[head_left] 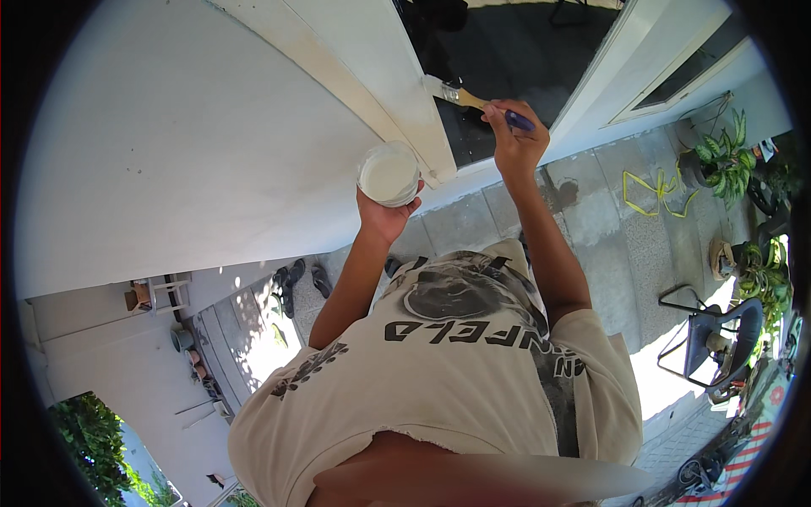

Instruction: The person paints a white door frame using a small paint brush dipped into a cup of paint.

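While the left hand [389,218] holds up a round tub [368,179], the right hand [517,144] pinches a brush [473,101] by its handle. The tub has white paint [390,173] in it and sits in the cupped palm, just beside the wall [220,152]; the fingers show at its right side, and how they lie underneath cannot be told. The brush has a metal band, a pale wooden neck and a dark purple handle end, and its thumb-and-finger grip leaves the bristles pointing left. They lie at the edge of a white frame [431,135], next to a dark glass pane [524,59]; whether they press on it is too small to tell. The two hands are apart, with the brush farther from the body than the tub.

The person wears a cream shirt [473,397] with dark prints. To the right, a yellow strap [659,198] lies loosely on the paved floor [591,262], near a leafy plant [728,156]. A black chair [705,338] is nearer the body, and dark shoes [289,287] are on the left.
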`<move>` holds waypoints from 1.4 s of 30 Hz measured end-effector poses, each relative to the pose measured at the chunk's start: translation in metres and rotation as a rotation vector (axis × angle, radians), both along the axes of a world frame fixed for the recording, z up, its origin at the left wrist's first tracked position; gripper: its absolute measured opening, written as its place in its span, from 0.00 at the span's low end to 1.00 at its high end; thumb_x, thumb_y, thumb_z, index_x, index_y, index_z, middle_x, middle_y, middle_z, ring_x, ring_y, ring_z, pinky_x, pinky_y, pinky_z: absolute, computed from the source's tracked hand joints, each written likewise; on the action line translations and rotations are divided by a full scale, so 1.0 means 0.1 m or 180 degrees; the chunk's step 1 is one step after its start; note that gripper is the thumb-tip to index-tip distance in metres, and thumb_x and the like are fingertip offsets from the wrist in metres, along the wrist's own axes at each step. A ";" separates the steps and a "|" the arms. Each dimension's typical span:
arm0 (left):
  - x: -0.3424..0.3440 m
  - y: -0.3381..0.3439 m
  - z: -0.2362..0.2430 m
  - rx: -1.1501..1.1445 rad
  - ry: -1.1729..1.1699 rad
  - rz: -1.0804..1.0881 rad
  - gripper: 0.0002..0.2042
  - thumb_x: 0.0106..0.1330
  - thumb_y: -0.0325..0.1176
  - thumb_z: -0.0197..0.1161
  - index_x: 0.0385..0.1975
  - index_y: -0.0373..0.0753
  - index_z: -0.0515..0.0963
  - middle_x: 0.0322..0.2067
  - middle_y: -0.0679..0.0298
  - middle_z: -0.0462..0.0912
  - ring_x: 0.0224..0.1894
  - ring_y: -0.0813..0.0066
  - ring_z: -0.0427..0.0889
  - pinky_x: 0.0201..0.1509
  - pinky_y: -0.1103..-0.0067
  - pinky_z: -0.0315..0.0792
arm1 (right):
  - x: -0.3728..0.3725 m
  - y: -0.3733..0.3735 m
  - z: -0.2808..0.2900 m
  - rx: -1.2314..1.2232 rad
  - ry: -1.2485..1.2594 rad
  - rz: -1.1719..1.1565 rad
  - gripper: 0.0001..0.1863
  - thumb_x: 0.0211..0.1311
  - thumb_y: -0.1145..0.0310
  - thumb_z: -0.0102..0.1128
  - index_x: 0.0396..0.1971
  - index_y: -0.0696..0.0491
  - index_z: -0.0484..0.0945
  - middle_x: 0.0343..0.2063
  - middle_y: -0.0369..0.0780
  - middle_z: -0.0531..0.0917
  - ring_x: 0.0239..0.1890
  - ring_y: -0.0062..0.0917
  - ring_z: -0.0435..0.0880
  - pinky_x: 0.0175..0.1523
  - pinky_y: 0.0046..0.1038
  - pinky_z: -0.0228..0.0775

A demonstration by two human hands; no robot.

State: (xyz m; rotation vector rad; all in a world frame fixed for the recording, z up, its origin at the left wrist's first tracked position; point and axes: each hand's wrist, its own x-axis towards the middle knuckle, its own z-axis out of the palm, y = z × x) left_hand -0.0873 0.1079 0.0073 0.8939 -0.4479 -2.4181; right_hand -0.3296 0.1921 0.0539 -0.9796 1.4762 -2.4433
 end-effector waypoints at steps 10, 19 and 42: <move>-0.02 0.06 0.11 -0.0026 0.0100 0.0110 0.30 0.69 0.61 0.46 0.57 0.42 0.74 0.49 0.48 0.82 0.47 0.54 0.84 0.40 0.67 0.79 | 0.00 -0.11 -0.29 -0.0064 0.0142 -0.0102 0.04 0.58 0.77 0.73 0.32 0.59 0.86 0.30 0.39 0.87 0.30 0.16 0.82 0.34 0.17 0.69; 0.02 0.02 0.05 0.0003 0.0192 0.0106 0.30 0.69 0.61 0.46 0.58 0.42 0.74 0.50 0.48 0.81 0.47 0.53 0.83 0.41 0.66 0.79 | -0.01 -0.08 0.17 -0.0321 0.0144 -0.0229 0.04 0.57 0.78 0.74 0.31 0.59 0.86 0.30 0.39 0.87 0.29 0.16 0.82 0.33 0.16 0.69; -0.04 0.04 0.05 -0.0013 0.0120 0.0009 0.30 0.69 0.61 0.47 0.58 0.42 0.73 0.49 0.48 0.82 0.48 0.54 0.83 0.41 0.67 0.79 | 0.09 -0.10 -0.42 0.0023 -0.0283 0.0123 0.05 0.62 0.80 0.68 0.37 0.63 0.84 0.34 0.41 0.85 0.35 0.23 0.87 0.42 0.19 0.80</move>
